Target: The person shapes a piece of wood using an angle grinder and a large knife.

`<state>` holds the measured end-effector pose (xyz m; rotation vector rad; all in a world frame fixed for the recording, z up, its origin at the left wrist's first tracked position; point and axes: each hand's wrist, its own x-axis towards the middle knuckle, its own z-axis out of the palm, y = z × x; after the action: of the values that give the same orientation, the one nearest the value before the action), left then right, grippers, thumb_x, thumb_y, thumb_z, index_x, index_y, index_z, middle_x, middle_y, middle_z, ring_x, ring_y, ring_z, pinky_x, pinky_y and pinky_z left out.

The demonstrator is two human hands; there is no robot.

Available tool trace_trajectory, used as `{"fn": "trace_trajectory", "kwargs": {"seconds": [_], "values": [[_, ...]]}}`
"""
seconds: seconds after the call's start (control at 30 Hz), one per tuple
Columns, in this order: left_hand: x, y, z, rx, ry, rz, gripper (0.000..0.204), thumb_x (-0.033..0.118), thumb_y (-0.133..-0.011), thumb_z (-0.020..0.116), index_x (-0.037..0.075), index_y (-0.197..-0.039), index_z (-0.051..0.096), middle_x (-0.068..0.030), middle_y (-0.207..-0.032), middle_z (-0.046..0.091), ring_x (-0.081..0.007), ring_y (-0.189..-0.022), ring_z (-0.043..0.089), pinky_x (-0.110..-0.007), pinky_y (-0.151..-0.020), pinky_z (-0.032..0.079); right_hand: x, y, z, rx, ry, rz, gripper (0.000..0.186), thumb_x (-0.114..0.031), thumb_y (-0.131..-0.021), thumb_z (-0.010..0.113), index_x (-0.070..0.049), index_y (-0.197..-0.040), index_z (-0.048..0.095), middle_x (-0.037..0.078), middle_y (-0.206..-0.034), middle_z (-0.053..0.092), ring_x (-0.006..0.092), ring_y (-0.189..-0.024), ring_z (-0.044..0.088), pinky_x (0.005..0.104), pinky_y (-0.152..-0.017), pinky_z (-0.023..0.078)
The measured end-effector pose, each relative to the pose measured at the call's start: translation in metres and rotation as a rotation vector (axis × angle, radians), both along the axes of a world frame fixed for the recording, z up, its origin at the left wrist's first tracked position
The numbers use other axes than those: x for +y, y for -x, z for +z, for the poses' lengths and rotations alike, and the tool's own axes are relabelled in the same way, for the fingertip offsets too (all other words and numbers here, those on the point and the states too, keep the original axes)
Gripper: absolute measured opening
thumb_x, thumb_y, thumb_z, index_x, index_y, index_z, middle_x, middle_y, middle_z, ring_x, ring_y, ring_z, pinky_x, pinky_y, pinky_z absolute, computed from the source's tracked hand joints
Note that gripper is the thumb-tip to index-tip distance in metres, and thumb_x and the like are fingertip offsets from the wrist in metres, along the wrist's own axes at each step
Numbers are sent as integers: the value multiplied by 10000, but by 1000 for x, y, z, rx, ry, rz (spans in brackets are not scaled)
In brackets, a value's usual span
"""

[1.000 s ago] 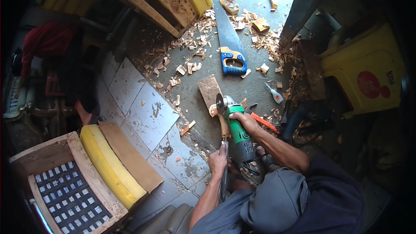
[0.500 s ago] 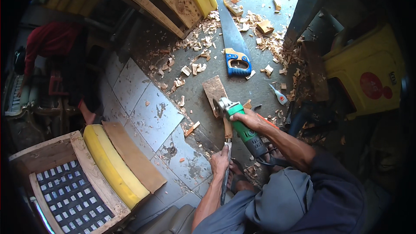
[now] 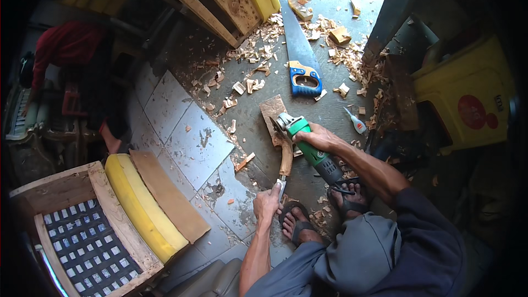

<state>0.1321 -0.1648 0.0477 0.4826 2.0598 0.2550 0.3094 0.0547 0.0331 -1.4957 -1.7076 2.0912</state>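
Head view, working pair: left hand [image 3: 267,203], fingers wrapped round a shiny grey metal shank [image 3: 282,183] fitted to a curved brown wooden handle [image 3: 286,158]; right hand [image 3: 320,138], clasped over the body of a green-and-dark-grey angle grinder [image 3: 313,153], its thin round disc [image 3: 276,125] close by the handle's far end, contact not discernible. Location of handle: ahead of the left hand, far end at the near edge of a rectangular brown wooden block [image 3: 272,109]. Beyond: blue-handled steel handsaw [image 3: 301,44]. Handling note, by judgement: firm hold on the shank, light even passes following the curve, fingers kept behind the metal collar. Orientation: handle's long axis runs away from the person, bowed, shank end nearest; grinder slants, head forward and leftward.
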Motion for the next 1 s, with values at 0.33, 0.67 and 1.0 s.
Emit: {"fn": "trace_trajectory", "kwargs": {"seconds": [0.33, 0.67, 1.0], "values": [[3, 2, 5, 49, 15, -24, 622, 556, -977, 550, -9, -798, 739, -104, -570, 671, -189, -465, 644, -342, -519, 515, 10, 7, 23, 13, 47, 159, 705, -528, -779, 671, -24, -1270, 619, 176, -1091, 700, 260, -955, 674, 372, -863, 515], [0, 1, 6, 23, -11, 21, 585, 505, -984, 591, -32, -789, 716, -118, -564, 657, -181, -432, 614, -333, -447, 487, 4, 7, 1, 16, 20, 35, 648, -511, -789, 673, -41, -1233, 636, 160, -1063, 697, 247, -953, 665, 371, -841, 511], [0, -6, 6, 23, -33, -9, 593, 515, -992, 559, -26, -807, 716, -126, -568, 657, -188, -446, 619, -344, -462, 490, 1, -4, -12, 24, 90, -15, 646, -520, -806, 649, -14, -1207, 647, 149, -1030, 697, 250, -912, 662, 363, -815, 504]]}}
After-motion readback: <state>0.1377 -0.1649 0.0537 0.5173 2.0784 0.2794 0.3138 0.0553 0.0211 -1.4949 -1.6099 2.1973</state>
